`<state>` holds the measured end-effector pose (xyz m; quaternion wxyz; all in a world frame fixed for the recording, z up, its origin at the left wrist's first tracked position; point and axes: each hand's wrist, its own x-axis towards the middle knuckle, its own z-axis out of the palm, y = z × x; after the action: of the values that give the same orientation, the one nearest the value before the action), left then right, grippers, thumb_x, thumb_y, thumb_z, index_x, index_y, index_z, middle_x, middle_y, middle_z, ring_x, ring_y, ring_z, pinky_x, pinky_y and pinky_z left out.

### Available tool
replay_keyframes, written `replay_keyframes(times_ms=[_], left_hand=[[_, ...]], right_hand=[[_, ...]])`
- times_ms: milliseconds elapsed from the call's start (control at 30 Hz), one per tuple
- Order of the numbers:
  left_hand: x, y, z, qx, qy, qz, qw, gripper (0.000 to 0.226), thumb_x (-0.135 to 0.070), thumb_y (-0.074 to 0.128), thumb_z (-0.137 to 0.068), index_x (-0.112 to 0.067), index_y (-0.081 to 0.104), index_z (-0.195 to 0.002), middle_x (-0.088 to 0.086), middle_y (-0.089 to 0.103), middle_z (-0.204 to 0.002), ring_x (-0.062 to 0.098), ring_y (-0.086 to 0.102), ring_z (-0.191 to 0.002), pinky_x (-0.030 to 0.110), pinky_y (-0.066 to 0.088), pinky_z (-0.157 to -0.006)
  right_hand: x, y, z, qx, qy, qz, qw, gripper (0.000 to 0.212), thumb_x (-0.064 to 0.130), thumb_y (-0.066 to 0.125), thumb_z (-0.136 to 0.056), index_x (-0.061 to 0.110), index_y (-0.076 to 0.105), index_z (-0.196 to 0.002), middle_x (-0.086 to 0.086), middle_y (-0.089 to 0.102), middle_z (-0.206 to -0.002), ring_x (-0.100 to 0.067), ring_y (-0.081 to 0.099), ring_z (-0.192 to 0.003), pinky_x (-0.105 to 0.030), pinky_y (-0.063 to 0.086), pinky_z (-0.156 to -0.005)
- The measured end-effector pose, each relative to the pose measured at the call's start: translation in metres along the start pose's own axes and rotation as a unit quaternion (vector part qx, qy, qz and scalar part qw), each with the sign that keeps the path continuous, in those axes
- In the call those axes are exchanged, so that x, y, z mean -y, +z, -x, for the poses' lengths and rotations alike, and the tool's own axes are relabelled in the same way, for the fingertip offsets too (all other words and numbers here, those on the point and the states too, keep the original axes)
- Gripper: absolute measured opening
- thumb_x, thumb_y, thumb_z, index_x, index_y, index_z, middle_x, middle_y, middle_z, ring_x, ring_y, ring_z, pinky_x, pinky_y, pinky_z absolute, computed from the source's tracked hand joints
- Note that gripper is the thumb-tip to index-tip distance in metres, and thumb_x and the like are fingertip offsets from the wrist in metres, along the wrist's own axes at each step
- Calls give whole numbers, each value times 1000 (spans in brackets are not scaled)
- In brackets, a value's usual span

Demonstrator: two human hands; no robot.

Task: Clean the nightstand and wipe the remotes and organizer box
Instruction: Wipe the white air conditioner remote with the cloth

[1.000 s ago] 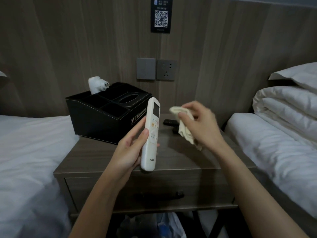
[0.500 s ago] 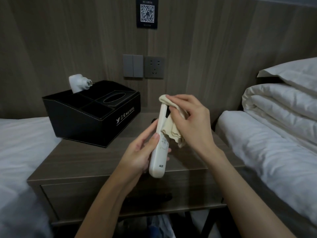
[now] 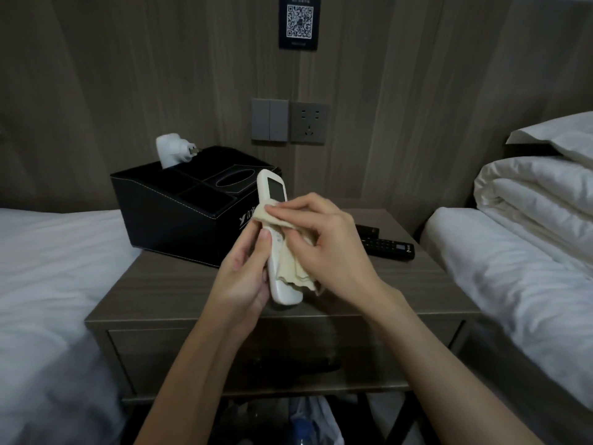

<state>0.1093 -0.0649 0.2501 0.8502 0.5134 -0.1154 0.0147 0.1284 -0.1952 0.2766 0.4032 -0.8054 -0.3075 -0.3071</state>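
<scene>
Gripping one white remote (image 3: pixel 278 242), left hand (image 3: pixel 245 277); right hand (image 3: pixel 324 245) fingers press one cloth (image 3: pixel 290 271); two black remotes (image 3: pixel 383 244) lie behind.

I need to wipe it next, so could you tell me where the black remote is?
In the head view, the black remote lies on the nightstand, toward its back right, just behind the right hand.
</scene>
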Motion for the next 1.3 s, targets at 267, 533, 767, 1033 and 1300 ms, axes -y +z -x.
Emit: replay_keyframes(times_ms=[267,533,767,1033,1300], left_hand=[[-6,-13,-1,-34,-5,68,997,44,-22,41,-101,-37,43,-142,4,66,-126,20,68,-107,33,60,-75],[-11,-21,1,-57,14,102,993,63,-30,54,-79,-40,43,-141,6,60,-132,22,67,-108,41,59,-82],[-21,-36,0,-75,47,115,989,55,-27,49,-93,-41,38,-145,3,53,-140,19,65,-112,36,58,-78],[-18,-33,0,-104,45,118,987,55,-28,49,-93,-41,37,-144,5,54,-139,19,67,-107,46,57,-85],[-13,-15,5,24,-47,59,997,42,-25,37,-103,-35,42,-144,10,62,-129,28,65,-110,48,58,-80]], right_hand=[[15,7,-2,50,5,-28,998,36,3,62,-86,25,72,-112,11,65,-107,-9,58,-106,-35,49,-93],[24,-1,-5,115,66,-99,986,31,2,63,-87,19,73,-111,8,67,-104,-4,63,-97,-19,53,-80],[24,-2,4,165,31,-105,980,34,-5,64,-79,16,77,-102,3,69,-102,-9,64,-96,-30,54,-86],[19,-18,10,207,41,-105,972,30,-5,67,-70,14,80,-89,5,73,-94,-3,66,-89,-13,47,-81],[8,-34,-5,4,78,-56,995,31,1,62,-84,21,76,-102,10,71,-102,-2,64,-90,-13,47,-68]])
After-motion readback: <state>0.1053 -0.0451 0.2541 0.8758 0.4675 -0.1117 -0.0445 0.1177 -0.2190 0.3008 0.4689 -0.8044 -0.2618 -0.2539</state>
